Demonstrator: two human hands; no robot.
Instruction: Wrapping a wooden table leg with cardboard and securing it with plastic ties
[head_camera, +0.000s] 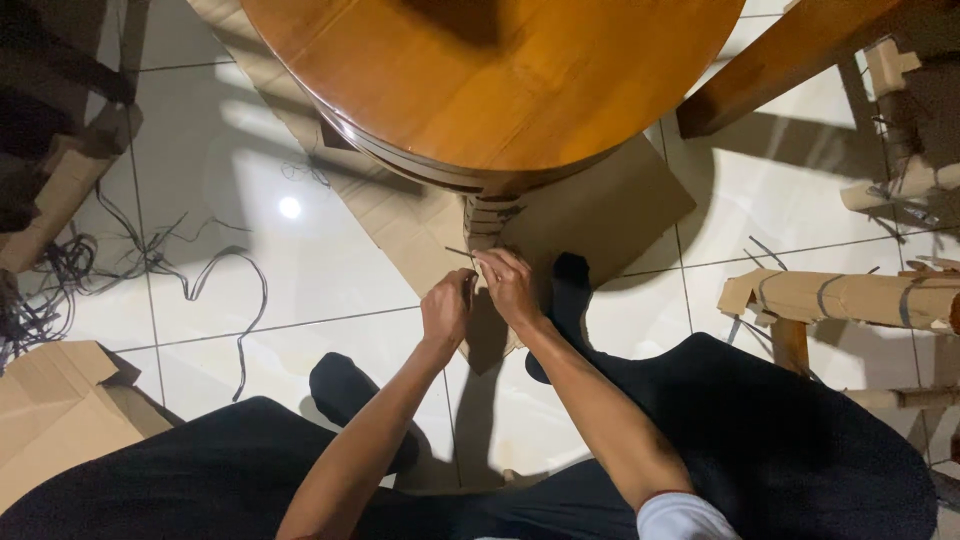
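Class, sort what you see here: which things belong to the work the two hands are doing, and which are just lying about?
In hand:
left hand
right hand
thin dark strap end
cardboard-wrapped table leg
round brown wooden table

Lying about:
loose dark straps on the white tiled floor
folded brown cardboard piece
strapped cardboard-wrapped bundle

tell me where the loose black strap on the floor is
In the head view the black strap lies on the white tiles left of both hands, between the cardboard sheet under the round table and the tangled strap pile at the left edge.
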